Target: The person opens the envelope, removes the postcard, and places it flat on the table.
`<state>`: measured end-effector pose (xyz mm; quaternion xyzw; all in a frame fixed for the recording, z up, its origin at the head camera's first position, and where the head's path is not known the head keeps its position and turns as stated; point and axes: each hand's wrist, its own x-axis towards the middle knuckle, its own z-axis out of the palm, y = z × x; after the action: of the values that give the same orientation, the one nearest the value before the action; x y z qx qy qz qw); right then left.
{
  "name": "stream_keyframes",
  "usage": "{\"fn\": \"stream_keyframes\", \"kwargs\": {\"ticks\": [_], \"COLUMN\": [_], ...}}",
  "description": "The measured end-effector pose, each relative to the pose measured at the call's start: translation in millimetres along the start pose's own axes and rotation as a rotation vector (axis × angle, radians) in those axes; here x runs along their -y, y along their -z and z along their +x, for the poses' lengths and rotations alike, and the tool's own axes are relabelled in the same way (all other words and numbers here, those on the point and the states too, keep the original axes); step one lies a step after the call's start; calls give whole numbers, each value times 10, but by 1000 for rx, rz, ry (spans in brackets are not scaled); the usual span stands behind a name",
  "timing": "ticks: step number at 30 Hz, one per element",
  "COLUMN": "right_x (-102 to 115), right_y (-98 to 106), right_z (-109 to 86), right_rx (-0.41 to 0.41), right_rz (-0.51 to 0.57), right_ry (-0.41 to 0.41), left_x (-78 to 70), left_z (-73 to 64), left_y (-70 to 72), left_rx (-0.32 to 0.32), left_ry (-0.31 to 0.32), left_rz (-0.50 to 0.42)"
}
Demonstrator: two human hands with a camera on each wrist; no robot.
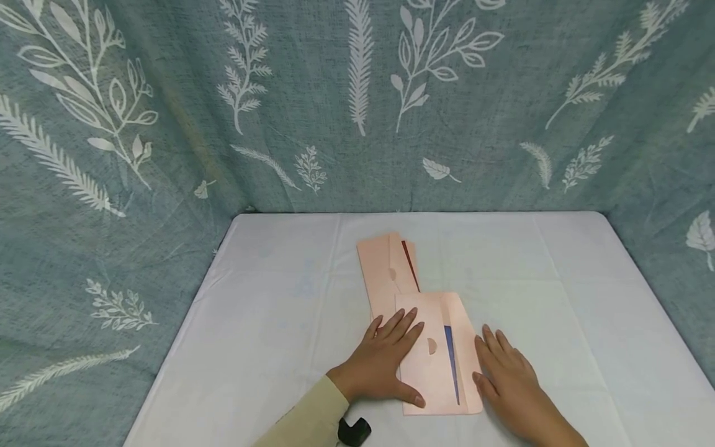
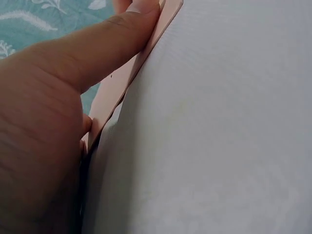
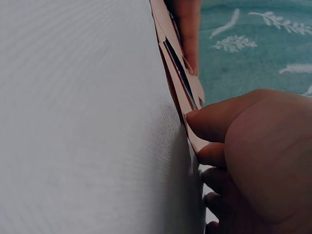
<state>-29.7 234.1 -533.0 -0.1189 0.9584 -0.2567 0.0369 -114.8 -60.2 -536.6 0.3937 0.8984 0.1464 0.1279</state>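
A pale pink paper envelope lies on the table with its flap unfolded to the right. A narrow blue strip of something inside shows at its opening; the rest is hidden. My left hand rests spread on the envelope's left side, thumb near the lower edge. At the flap's right edge, my right hand touches with thumb and fingertips, its fingers extended. In the right wrist view the right thumb lies against the flap's edge. The left thumb presses on the envelope in the left wrist view.
Behind, partly under this envelope, lie more pink envelopes, with a dark red strip showing at one opening. A white cloth covers the table. A green leaf-patterned curtain hangs at the back and sides.
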Motion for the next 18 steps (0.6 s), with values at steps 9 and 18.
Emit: {"fn": "stream_keyframes", "kwargs": {"ticks": [9,18], "right_x": [6,14], "right_y": [-6,23], "right_z": [-6,-14], "right_rx": [9,25], "right_rz": [16,51], "right_ry": [-18,-25], "left_x": [-194,-490], "left_z": [58,162], "left_y": [-57,-168], "left_rx": [-45,-138], "left_ry": [116,271], "left_rz": [-74,-158]}}
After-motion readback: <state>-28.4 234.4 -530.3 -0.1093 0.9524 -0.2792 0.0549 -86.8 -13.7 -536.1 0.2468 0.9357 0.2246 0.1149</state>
